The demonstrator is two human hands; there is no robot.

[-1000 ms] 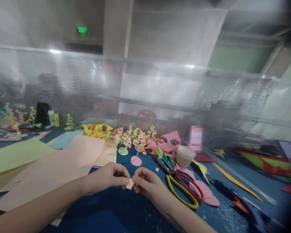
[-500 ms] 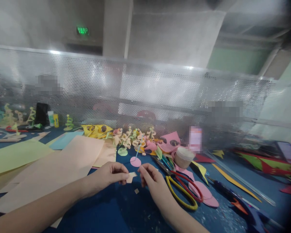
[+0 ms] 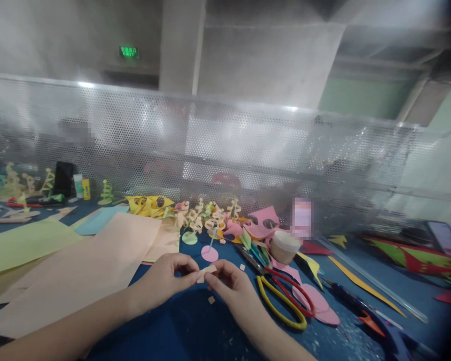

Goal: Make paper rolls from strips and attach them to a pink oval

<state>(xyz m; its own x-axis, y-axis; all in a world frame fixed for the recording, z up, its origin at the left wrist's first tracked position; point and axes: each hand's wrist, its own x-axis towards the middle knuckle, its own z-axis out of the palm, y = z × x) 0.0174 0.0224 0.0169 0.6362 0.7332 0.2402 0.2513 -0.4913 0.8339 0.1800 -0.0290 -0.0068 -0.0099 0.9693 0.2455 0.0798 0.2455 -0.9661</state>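
Observation:
Between my hands is a small cream paper piece [image 3: 209, 269]. My left hand [image 3: 173, 273] pinches its left end with thumb and fingers. The thumb and fingertips of my right hand [image 3: 231, 283] close on its right side. A tiny paper square [image 3: 211, 300] lies on the blue table just below, and another small square [image 3: 242, 267] lies to the right of the fingers. Beyond my hands stands a pink paper disc [image 3: 209, 253] with a thin light-blue strip rising from it.
Scissors [image 3: 281, 301] with red and yellow handles lie right of my right hand, near a lidded tub [image 3: 284, 246] and a glue gun [image 3: 376, 316]. Large paper sheets [image 3: 97, 265] cover the left. Small paper trees [image 3: 195, 215] stand behind, before a perforated metal screen [image 3: 240, 140].
My right hand has moved left and now grips the paper piece alongside my left hand. The small square right of my fingers shows more clearly.

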